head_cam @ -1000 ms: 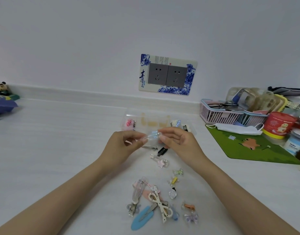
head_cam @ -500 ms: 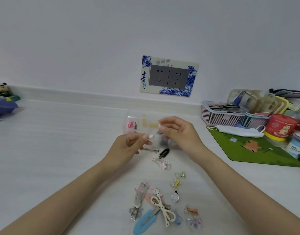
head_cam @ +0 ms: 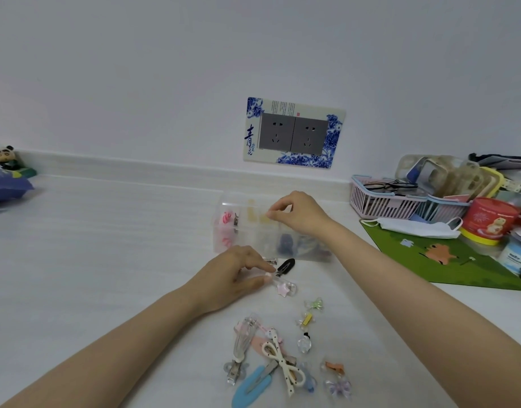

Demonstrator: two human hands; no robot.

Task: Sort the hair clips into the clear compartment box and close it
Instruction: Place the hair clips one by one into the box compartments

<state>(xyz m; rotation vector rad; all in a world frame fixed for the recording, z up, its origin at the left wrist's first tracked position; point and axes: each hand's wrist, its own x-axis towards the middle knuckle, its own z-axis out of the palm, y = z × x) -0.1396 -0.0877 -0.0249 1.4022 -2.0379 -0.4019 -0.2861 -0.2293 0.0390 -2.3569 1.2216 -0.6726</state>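
The clear compartment box [head_cam: 244, 234] stands open on the white table, with pink clips in its left cell and pale yellow ones beside them. My right hand [head_cam: 300, 213] hovers over the box's back cells, thumb and forefinger pinched; whether anything is between them I cannot tell. My left hand [head_cam: 234, 276] rests on the table in front of the box, its fingertips pinching the clear end of a pink star clip [head_cam: 283, 290]. A black clip [head_cam: 286, 265] lies just beyond it. Several loose clips lie nearer me, among them a blue clip [head_cam: 250, 385] and a white bow clip [head_cam: 284, 365].
A green mat [head_cam: 435, 260] with a white face mask [head_cam: 412, 226] lies to the right. Behind it stand a pink basket [head_cam: 383, 206], a red tub [head_cam: 490, 222] and other containers. A panda toy [head_cam: 3, 156] sits far left against the wall.
The hands, together on one clear clip, have parted. My right hand rose over the box. My left hand dropped to the table onto the pink star clip.
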